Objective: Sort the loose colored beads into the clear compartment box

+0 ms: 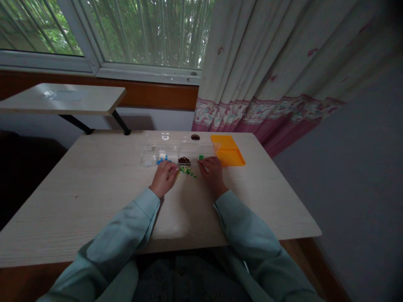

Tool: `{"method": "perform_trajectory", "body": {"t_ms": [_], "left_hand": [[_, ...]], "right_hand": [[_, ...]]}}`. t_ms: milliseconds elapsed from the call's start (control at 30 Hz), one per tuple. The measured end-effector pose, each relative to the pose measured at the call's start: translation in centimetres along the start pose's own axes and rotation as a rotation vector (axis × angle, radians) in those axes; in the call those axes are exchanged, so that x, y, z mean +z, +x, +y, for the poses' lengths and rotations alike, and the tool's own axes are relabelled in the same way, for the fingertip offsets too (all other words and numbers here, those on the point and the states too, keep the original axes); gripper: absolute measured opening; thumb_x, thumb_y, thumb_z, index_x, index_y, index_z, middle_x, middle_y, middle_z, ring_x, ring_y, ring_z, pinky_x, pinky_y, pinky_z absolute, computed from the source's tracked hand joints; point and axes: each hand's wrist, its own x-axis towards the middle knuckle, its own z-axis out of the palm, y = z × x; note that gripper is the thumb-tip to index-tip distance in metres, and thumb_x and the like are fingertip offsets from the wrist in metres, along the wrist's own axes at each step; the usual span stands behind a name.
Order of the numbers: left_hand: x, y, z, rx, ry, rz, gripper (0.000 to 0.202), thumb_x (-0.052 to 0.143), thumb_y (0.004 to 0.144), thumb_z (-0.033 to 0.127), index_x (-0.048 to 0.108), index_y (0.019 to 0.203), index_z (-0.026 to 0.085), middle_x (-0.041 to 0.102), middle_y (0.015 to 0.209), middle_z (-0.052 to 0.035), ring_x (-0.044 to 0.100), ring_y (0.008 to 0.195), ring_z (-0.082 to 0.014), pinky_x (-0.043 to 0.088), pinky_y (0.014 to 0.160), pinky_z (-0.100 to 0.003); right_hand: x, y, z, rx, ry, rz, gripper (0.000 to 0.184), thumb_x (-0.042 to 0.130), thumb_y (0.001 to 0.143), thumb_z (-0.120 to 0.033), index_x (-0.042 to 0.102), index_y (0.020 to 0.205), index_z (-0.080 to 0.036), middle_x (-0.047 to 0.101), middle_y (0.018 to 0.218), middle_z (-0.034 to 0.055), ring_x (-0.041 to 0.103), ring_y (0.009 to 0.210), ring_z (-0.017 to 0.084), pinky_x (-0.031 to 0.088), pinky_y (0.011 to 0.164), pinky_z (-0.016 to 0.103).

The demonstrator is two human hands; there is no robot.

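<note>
Both my hands rest on a pale wooden table (94,197), just in front of a clear divided box (176,154). My left hand (164,178) is curled, its fingertips beside small blue beads (163,160). My right hand (213,171) is curled too, near loose green beads (189,171) that lie between the hands. What either hand pinches is too small to make out. One compartment holds dark brown beads (184,160). A single green bead (200,157) sits by the right hand's fingers.
An orange lid (228,150) lies right of the box. A cable hole (195,137) sits at the table's far edge. A raised shelf (63,99) stands at the back left under a window. A patterned curtain (267,84) hangs at the back right.
</note>
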Motion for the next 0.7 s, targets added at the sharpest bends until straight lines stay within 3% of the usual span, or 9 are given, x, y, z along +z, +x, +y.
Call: {"method": "perform_trajectory", "body": {"t_ms": [200, 400, 700], "left_hand": [[1.0, -0.4, 0.4, -0.051, -0.225, -0.02, 0.024, 0.043, 0.095, 0.035, 0.057, 0.083, 0.019, 0.053, 0.078, -0.0038, 0.05, 0.077, -0.017, 0.044, 0.07, -0.031], [1.3, -0.5, 0.4, -0.055, -0.273, -0.044, 0.029, 0.041, 0.096, 0.04, 0.057, 0.082, 0.019, 0.054, 0.079, -0.0044, 0.051, 0.08, -0.0173, 0.046, 0.074, -0.032], [1.1, -0.5, 0.7, 0.003, -0.207, -0.003, 0.028, 0.045, 0.095, 0.038, 0.056, 0.076, 0.019, 0.053, 0.075, -0.0044, 0.051, 0.078, -0.0174, 0.045, 0.072, -0.033]], "right_hand": [[1.0, -0.8, -3.1, -0.199, 0.126, -0.105, 0.018, 0.06, 0.089, -0.029, 0.072, 0.102, -0.026, 0.069, 0.088, 0.0035, 0.056, 0.092, 0.019, 0.042, 0.09, 0.036], [1.7, -1.5, -3.7, -0.199, 0.138, -0.108, 0.022, 0.06, 0.089, -0.032, 0.07, 0.108, -0.029, 0.068, 0.09, 0.0036, 0.055, 0.093, 0.019, 0.043, 0.087, 0.036], [1.4, -1.5, -4.2, -0.215, 0.143, -0.056, 0.015, 0.061, 0.089, -0.029, 0.073, 0.099, -0.028, 0.068, 0.082, 0.0028, 0.056, 0.086, 0.019, 0.042, 0.083, 0.035]]}}
